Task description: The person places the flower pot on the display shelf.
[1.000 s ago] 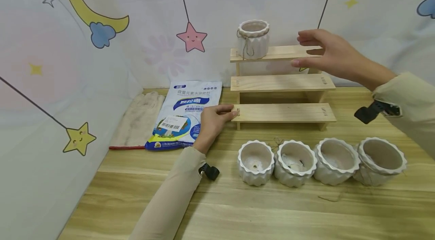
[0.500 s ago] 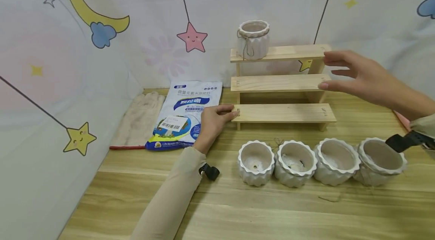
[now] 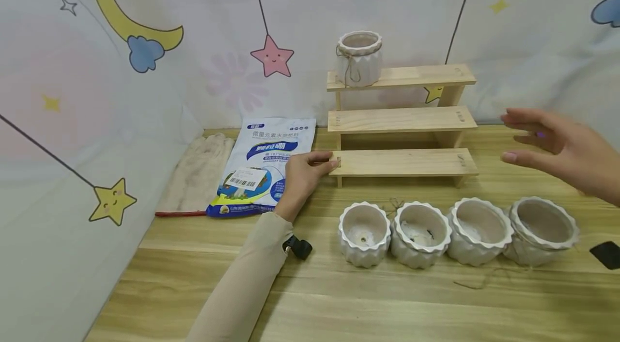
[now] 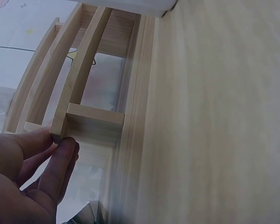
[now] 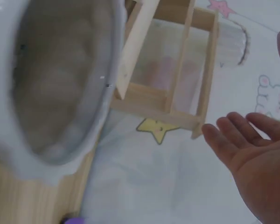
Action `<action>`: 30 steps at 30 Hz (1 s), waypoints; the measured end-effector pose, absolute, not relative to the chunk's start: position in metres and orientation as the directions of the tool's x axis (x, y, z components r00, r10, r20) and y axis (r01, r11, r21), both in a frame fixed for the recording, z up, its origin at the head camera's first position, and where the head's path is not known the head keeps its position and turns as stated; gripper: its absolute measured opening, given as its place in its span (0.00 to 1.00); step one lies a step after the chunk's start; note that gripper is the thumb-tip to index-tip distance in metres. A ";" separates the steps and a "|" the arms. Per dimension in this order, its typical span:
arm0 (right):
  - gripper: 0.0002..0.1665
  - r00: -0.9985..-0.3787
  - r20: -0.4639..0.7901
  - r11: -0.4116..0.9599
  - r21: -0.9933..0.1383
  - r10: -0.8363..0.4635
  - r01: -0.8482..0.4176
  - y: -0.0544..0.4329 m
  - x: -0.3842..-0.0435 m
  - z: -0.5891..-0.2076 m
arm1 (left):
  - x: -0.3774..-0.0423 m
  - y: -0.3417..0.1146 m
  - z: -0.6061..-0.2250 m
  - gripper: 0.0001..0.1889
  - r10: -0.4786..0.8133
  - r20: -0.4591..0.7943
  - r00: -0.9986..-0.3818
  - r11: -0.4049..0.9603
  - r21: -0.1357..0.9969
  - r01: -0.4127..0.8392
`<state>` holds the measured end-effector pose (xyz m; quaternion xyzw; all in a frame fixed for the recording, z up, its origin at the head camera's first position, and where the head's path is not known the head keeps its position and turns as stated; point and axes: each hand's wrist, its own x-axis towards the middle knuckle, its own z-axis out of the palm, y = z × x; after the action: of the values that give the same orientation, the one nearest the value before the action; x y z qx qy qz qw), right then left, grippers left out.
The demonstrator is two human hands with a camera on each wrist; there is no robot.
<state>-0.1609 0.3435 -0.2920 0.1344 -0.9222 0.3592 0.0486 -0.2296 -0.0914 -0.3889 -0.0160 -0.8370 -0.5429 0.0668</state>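
Currently, the wooden stand is standing near the worktop's back edge, the left hand pinching its left end, the right hand (thumb and fingers apart) hovering to its right.

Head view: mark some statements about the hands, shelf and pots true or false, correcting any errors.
1. The left hand pinches the left end of the bottom board. True.
2. The right hand grips a pot. False: the right hand holds nothing.
3. One pot stands on the top board. True.
4. That pot is at the board's right end. False: it is at the left end.
5. Four pots stand on the table in front of the shelf. True.
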 end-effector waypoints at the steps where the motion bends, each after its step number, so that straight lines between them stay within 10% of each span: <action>1: 0.49 -0.961 0.181 0.708 -0.650 -0.206 -0.275 0.347 -0.158 -0.296 | -0.229 -0.092 -0.389 0.14 -0.047 0.129 -0.991 0.411 0.906 0.098; 16: 0.50 -0.887 0.372 0.455 -0.762 -0.274 -0.461 0.396 -0.122 -0.356 | -0.230 -0.090 -0.390 0.14 -0.053 0.130 -0.990 0.417 0.904 0.096; 30: 0.59 -0.871 0.340 0.527 -0.697 -0.355 -0.487 0.425 -0.106 -0.396 | -0.229 -0.091 -0.391 0.14 -0.053 0.129 -0.990 0.417 0.904 0.095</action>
<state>-0.1062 0.4247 -0.3959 0.2419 -0.8703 0.4219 0.0781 -0.2294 -0.0910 -0.3908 -0.0125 -0.8389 -0.5398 0.0688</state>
